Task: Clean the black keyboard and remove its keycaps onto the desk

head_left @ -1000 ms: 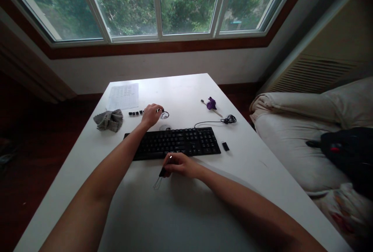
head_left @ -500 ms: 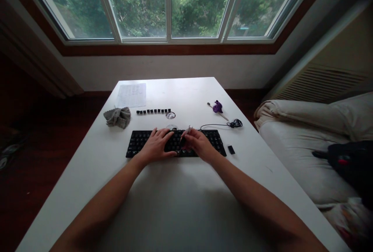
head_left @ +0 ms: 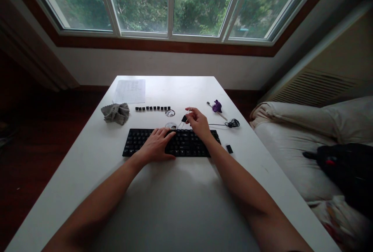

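Note:
A black keyboard (head_left: 186, 143) lies across the white table. My left hand (head_left: 157, 145) rests on its middle-left part with the fingers spread, holding nothing. Beyond the keyboard's back edge, my right hand (head_left: 198, 123) pinches a thin wire keycap puller (head_left: 181, 124). A black keycap (head_left: 184, 118) hangs at the wires, just left of the fingertips. Further back, several small black keycaps (head_left: 154, 108) stand in a row. One larger black keycap (head_left: 229, 149) sits right of the keyboard. Two small round dishes, one farther back (head_left: 170, 113) and one nearer (head_left: 171, 126), are close to my right hand.
A crumpled grey cloth (head_left: 115, 113) lies at the left, with a printed sheet (head_left: 129, 91) behind it. On the right are a purple object (head_left: 217, 106), a thin brush (head_left: 208, 103) and the coiled cable (head_left: 232, 123). A pale sofa (head_left: 288, 151) stands beyond the table's right edge.
My right hand has risen off the keys and moved away from me, past the keyboard's back edge, carrying the puller with the keycap. My left hand stays on the keyboard.

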Action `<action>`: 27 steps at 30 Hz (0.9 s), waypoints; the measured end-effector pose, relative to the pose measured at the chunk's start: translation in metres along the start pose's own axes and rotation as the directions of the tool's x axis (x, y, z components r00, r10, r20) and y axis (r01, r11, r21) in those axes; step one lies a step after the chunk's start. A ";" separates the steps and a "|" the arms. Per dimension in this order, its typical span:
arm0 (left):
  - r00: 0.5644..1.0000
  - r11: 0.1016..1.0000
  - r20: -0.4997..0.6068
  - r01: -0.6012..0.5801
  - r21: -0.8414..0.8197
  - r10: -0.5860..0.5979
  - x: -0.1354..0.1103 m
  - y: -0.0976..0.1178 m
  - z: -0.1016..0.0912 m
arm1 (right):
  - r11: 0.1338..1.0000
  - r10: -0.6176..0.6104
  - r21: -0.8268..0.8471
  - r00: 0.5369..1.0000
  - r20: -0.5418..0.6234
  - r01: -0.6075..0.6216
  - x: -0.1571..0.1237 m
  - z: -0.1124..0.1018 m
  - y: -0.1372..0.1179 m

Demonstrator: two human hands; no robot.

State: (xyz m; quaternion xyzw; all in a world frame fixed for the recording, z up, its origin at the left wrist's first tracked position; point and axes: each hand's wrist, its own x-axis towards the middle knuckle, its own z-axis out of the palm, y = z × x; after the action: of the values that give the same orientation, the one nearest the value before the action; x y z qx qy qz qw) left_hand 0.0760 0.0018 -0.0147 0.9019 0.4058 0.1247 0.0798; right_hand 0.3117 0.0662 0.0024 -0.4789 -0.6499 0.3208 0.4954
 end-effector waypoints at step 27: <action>1.000 0.999 -0.006 -0.013 -0.032 0.013 0.001 -0.002 0.001 | 0.997 0.080 -0.016 0.950 0.302 -0.079 -0.002 -0.028 0.005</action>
State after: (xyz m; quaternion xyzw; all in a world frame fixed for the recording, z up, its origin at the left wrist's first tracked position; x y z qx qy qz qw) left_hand 0.0761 0.0038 -0.0156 0.9027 0.3980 0.1345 0.0924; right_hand 0.3403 0.0648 0.0062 -0.4508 -0.6987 0.4089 0.3761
